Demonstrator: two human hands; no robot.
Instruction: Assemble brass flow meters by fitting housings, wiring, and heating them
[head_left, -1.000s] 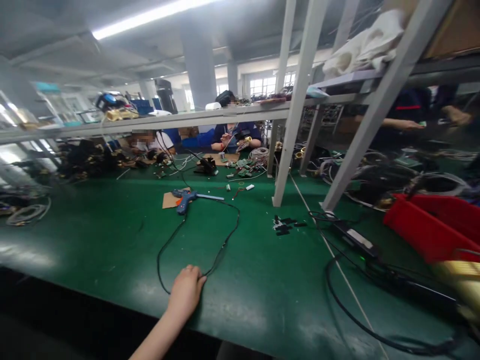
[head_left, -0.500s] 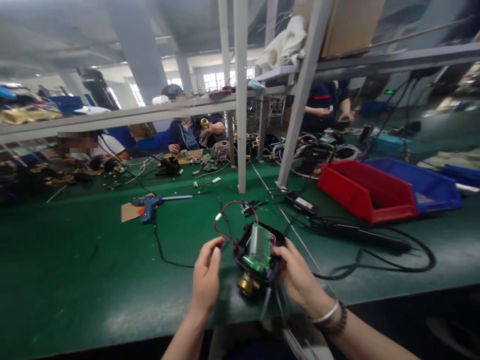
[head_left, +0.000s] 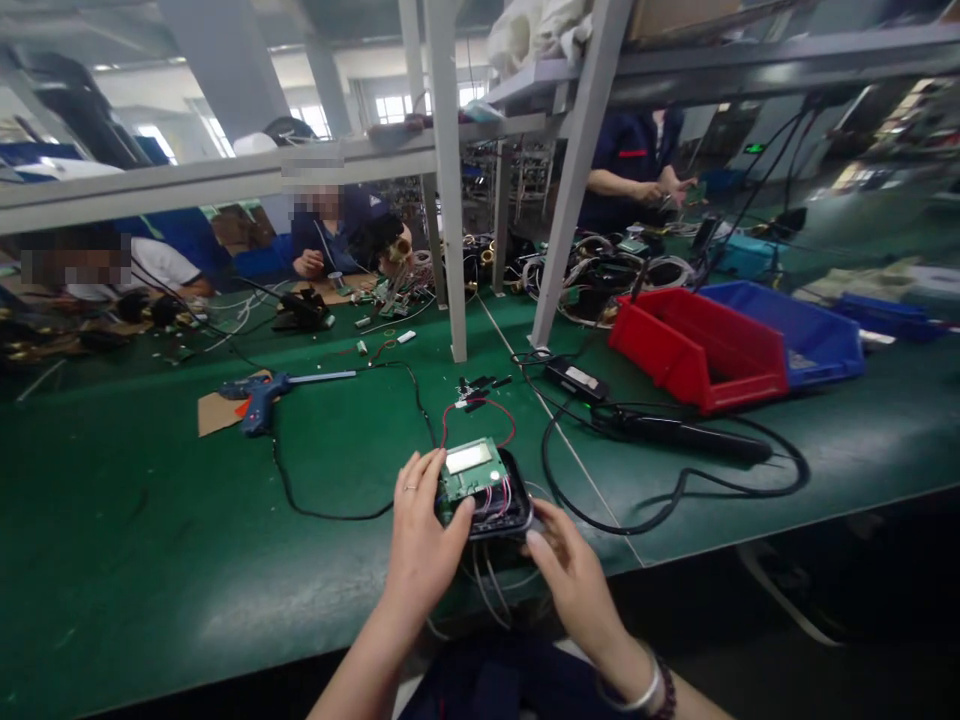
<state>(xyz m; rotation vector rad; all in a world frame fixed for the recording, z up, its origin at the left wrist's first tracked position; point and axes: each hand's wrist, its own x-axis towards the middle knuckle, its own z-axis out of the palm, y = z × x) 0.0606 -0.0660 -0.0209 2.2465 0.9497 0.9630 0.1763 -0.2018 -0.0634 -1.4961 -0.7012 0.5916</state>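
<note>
Low over the green bench, a black meter housing (head_left: pixel 517 490) sits between my hands. A green circuit board (head_left: pixel 485 478) with a small display lies tilted over its opening, and thin wires run from the board into the housing. My left hand (head_left: pixel 427 525) grips the board's left side, thumb in front and fingers behind. At the lower right corner, my right hand (head_left: pixel 574 560) holds the housing, its fingers partly hidden behind it. A red wire (head_left: pixel 512 420) loops out beyond the board. Grey cables (head_left: pixel 491 585) hang below the housing.
To the left lies a blue glue gun (head_left: pixel 259 402) on cardboard, its cord trailing towards my hands. A red bin (head_left: pixel 694 350) and a blue bin (head_left: pixel 825 340) stand right, behind a black tool (head_left: pixel 694 438) with a looped cable. Shelf posts (head_left: pixel 450 200) rise ahead; co-workers sit and stand beyond.
The housing has been turned, so the board's display now faces up and the brass fitting is out of sight. My left hand has moved in from beside it and taken hold of the board.
</note>
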